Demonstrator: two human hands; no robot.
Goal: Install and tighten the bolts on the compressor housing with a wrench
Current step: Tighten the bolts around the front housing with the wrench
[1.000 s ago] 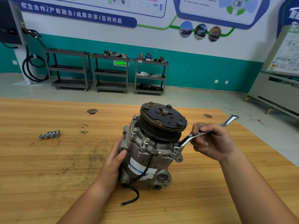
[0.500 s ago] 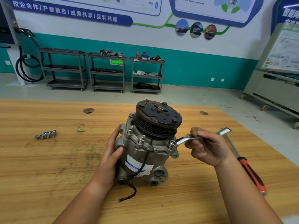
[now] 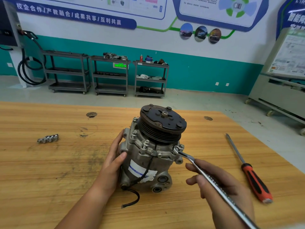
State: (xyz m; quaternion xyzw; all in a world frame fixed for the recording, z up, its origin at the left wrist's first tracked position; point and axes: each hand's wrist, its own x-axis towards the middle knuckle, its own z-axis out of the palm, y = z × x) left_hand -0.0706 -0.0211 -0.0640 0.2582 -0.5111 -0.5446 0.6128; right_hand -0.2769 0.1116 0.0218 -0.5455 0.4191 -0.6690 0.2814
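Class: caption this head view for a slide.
Left hand steadies compressor; right hand holds wrench on a housing bolt.

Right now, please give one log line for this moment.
left hand: presses on compressor | right hand: holds wrench on bolt | screwdriver: on table

Single head-worn wide-angle view, looking forward and down over desk (image 3: 49,171), close to hands at lower centre of frame; far wall and carts (image 3: 109,75) across upper frame.
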